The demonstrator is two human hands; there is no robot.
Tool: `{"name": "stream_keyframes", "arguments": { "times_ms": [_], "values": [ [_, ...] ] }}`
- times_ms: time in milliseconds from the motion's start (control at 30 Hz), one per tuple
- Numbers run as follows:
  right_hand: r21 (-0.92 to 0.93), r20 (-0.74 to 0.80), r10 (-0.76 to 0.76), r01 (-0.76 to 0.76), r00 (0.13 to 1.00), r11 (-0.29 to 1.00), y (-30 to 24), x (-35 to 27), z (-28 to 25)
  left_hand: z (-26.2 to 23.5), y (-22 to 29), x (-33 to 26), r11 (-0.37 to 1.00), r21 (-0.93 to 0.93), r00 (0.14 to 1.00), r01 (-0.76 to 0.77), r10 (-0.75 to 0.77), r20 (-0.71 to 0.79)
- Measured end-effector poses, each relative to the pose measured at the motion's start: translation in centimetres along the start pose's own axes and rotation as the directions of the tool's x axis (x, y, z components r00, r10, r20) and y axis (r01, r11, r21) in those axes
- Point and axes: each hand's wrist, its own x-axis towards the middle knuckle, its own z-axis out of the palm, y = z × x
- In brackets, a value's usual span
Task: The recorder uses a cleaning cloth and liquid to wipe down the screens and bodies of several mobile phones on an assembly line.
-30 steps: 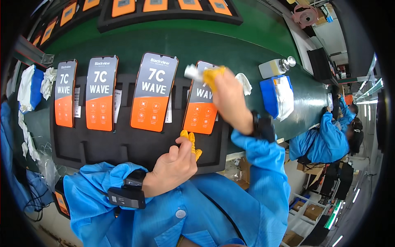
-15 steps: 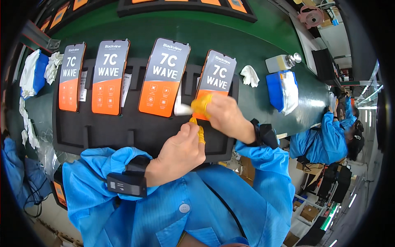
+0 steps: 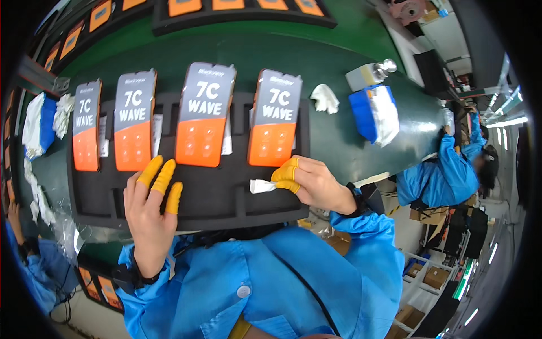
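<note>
A black foam tray [image 3: 212,195] lies on the table, and four-sided smartphones with grey-and-orange front films rest along it: a far-left phone [image 3: 86,127], a second phone [image 3: 134,121], a third phone [image 3: 204,116] and a right phone [image 3: 275,120]. My left hand [image 3: 149,212] is open over the tray, its fingers spread just below the second phone. Yellow finger cots cover several fingertips. Below the right phone, my right hand [image 3: 316,185], also with yellow cots, pinches a folded white wipe [image 3: 261,186].
Right of the tray are a crumpled white wipe [image 3: 325,99], a blue box of wipes [image 3: 364,116] and a metal-topped bottle [image 3: 370,75]. Another blue box [image 3: 47,124] and scraps of wipe [image 3: 35,189] lie left. Trays of phones [image 3: 243,16] stand behind. Co-workers in blue sit at both sides.
My left hand has moved left and opened, away from my right hand. The right hand has come down off the right phone with the wipe. The right phone now lies uncovered and straighter.
</note>
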Motion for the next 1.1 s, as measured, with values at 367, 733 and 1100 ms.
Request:
{"name": "stream_keyframes", "arguments": {
  "times_ms": [367,733,1100],
  "values": [
    [-0.396,-0.794,0.111,-0.648,0.598,0.651,14.8,2.2,-16.2,2.4,0.1,-1.0,0.997,-0.061,0.999,0.036,-0.035,0.024],
    [-0.504,-0.699,0.208,-0.678,0.684,0.535,16.5,2.2,-17.2,3.3,0.6,-0.4,1.000,-0.023,1.000,0.012,-0.013,-0.021],
    [-0.272,-0.379,-0.103,-0.004,0.919,0.962,3.0,15.1,-0.1,3.9,1.2,-0.3,0.999,-0.051,0.988,0.013,-0.021,-0.155]
  ]
}}
